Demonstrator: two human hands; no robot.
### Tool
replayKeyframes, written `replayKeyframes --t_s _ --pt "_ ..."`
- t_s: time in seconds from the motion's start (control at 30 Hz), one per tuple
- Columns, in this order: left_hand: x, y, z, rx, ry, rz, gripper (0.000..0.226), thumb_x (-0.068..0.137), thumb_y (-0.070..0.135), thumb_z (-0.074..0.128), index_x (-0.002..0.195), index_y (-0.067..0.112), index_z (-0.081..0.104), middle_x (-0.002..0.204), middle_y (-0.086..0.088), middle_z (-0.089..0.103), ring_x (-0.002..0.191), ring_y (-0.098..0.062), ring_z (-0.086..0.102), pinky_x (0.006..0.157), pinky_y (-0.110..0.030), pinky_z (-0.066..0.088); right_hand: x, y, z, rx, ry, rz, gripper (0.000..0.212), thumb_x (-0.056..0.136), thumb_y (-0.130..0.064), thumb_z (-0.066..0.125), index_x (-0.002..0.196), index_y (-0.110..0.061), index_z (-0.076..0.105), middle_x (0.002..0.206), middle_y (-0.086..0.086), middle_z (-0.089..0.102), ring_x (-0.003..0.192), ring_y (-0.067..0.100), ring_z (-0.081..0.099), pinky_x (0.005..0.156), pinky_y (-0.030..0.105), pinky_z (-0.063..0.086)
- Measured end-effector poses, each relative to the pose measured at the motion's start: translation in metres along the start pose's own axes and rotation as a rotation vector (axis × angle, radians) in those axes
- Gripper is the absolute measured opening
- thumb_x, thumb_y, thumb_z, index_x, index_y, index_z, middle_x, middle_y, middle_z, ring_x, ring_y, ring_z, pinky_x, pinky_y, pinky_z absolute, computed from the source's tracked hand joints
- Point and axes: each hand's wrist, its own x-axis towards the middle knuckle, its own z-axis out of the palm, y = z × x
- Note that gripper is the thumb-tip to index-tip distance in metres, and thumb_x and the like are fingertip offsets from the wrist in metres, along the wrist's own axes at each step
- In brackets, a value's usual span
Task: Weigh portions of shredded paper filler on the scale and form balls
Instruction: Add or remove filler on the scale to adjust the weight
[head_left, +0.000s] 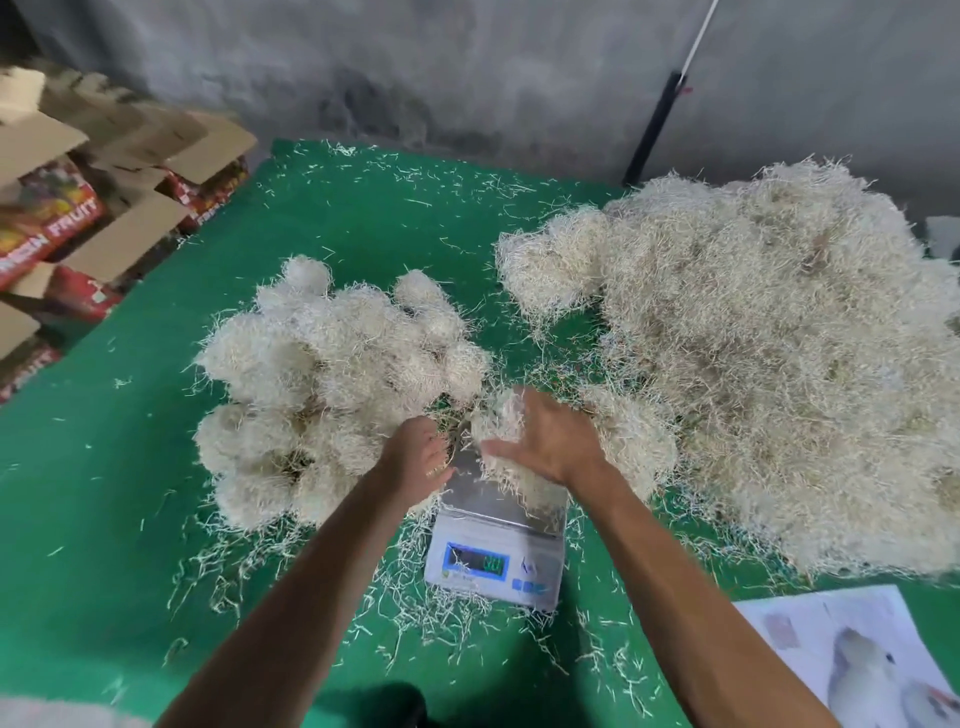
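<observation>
Cupped between both hands, a wad of shredded paper filler (501, 421) is held over the scale (496, 540).

Fingers of the right hand (550, 436) are spread over the wad's right side; the left hand (418, 457) is curled at its left edge, though whether it actually grasps strands cannot be told. Part of the scale's flat metal platter is left bare, and its blue-framed display is blurred. Rounded, fuzzy balls (332, 384) are heaped left of the scale on the green table cover (130, 493). Loose, stringy, pale filler is piled in a large heap (769, 364) at right. Opened cardboard fruit boxes (93, 218), their contents unclear, are stacked at far left.
</observation>
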Motion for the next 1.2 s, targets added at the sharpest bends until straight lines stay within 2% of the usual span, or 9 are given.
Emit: replayKeyframes --t_s 0.1,0.23,0.37,0.57,0.67,0.8,0.9,1.1,1.2 --pt "-0.002 -0.009 -0.006 0.075 0.118 0.056 0.024 0.1 0.013 0.049 0.122 0.011 0.057 0.132 -0.012 0.056 0.123 -0.025 0.053 0.091 -0.041 0.047 -0.009 0.004 0.013 0.046 0.029 -0.007 0.1 0.083 -0.093 0.035 0.153 -0.022 0.041 0.142 0.011 0.059 0.121 0.032 0.063 0.106 0.051 0.05" --pt "-0.006 -0.013 -0.006 0.118 0.19 0.066 0.011 0.094 0.01 0.049 0.085 0.01 0.056 0.09 -0.008 0.056 0.085 -0.02 0.052 0.07 -0.033 0.042 -0.019 0.016 0.017 0.259 0.352 0.098 0.05 0.111 -0.048 0.036 0.136 -0.011 0.06 0.133 0.013 0.066 0.12 0.028 0.064 0.098 0.036 0.048" --pt "-0.014 -0.019 -0.001 0.086 0.085 0.049 0.025 0.092 0.006 0.048 0.068 0.011 0.048 0.068 -0.006 0.047 0.062 -0.016 0.04 0.061 -0.029 0.035 -0.028 0.026 0.013 0.291 0.386 0.134 0.049 0.113 -0.041 0.033 0.14 -0.008 0.058 0.138 0.016 0.064 0.128 0.03 0.061 0.111 0.044 0.045" --pt "-0.019 -0.029 0.006 0.124 0.031 0.03 0.023 0.094 0.006 0.047 0.071 0.01 0.047 0.071 -0.005 0.045 0.063 -0.014 0.037 0.058 -0.028 0.033 -0.037 0.049 0.016 0.198 0.378 0.127 0.045 0.109 -0.037 0.047 0.144 -0.009 0.054 0.142 0.016 0.06 0.13 0.029 0.057 0.112 0.044 0.04" --pt "-0.021 -0.033 0.011 0.085 0.04 0.009 0.022 0.09 0.004 0.049 0.069 0.011 0.048 0.069 -0.004 0.045 0.06 -0.013 0.036 0.057 -0.026 0.031 -0.035 0.072 0.013 0.117 0.4 0.141 0.053 0.104 -0.04 0.055 0.145 -0.007 0.051 0.148 0.017 0.054 0.136 0.034 0.051 0.116 0.051 0.037" --pt "-0.022 -0.041 0.012 0.06 0.029 0.012 0.023 0.094 0.009 0.05 0.072 0.012 0.05 0.066 -0.002 0.047 0.057 -0.012 0.039 0.055 -0.025 0.032 -0.028 0.103 0.014 0.009 0.246 0.327 0.088 0.095 -0.07 0.055 0.162 -0.02 0.027 0.17 0.013 0.02 0.154 0.038 0.023 0.125 0.06 0.02" --pt "-0.023 -0.047 0.009 0.121 0.06 0.019 0.025 0.094 0.01 0.049 0.069 0.012 0.05 0.06 0.001 0.046 0.056 -0.01 0.039 0.052 -0.023 0.036 -0.022 0.123 0.024 0.067 0.063 0.425 0.105 0.083 -0.082 0.057 0.165 -0.033 0.013 0.174 0.008 -0.001 0.155 0.046 0.013 0.118 0.072 0.018" --pt "-0.021 -0.066 -0.01 0.102 0.051 -0.022 0.015 0.098 0.008 0.048 0.085 0.008 0.056 0.068 -0.001 0.046 0.061 -0.013 0.038 0.058 -0.027 0.037 -0.018 0.156 0.062 0.126 -0.188 0.454 0.114 0.078 -0.084 0.057 0.16 -0.01 0.028 0.173 0.009 0.0 0.148 0.053 0.029 0.114 0.071 0.035" --pt "-0.023 -0.074 -0.016 0.01 0.136 -0.064 0.016 0.094 0.014 0.056 0.079 0.013 0.06 0.062 0.002 0.055 0.053 -0.012 0.045 0.054 -0.025 0.037 -0.023 0.159 0.084 0.036 -0.244 0.455 0.102 0.09 -0.073 0.057 0.16 -0.006 0.025 0.172 0.014 0.004 0.151 0.051 0.022 0.119 0.063 0.031"
